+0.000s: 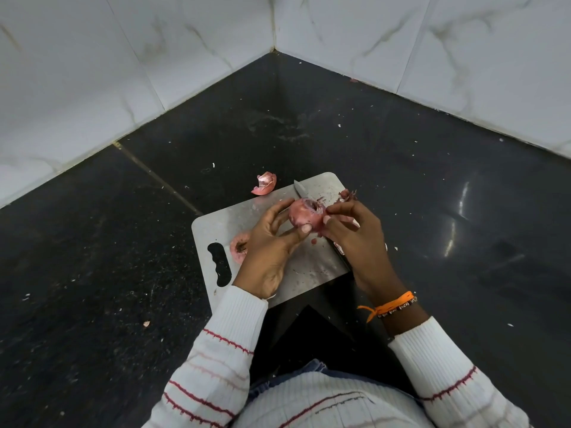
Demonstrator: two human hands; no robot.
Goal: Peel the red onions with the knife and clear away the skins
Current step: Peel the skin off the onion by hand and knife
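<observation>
My left hand (272, 242) grips a red onion (304, 214) above a steel cutting board (222, 230), thumb and fingers curled round it. My right hand (355, 239) pinches the onion's skin at its right side. A knife lies on the board under my hands; its blade tip (299, 188) shows beyond the onion and its handle is mostly hidden by my right hand. A second onion (239, 247) sits on the board just left of my left hand. A loose skin piece (265, 183) lies on the counter off the board's far edge. More skin scraps (348, 195) lie at the board's far right corner.
The board rests on a dark stone counter (123, 257) set in a corner of white marble-look wall tiles (154, 57). Small white flecks are scattered over the counter. The counter's front edge is near my body.
</observation>
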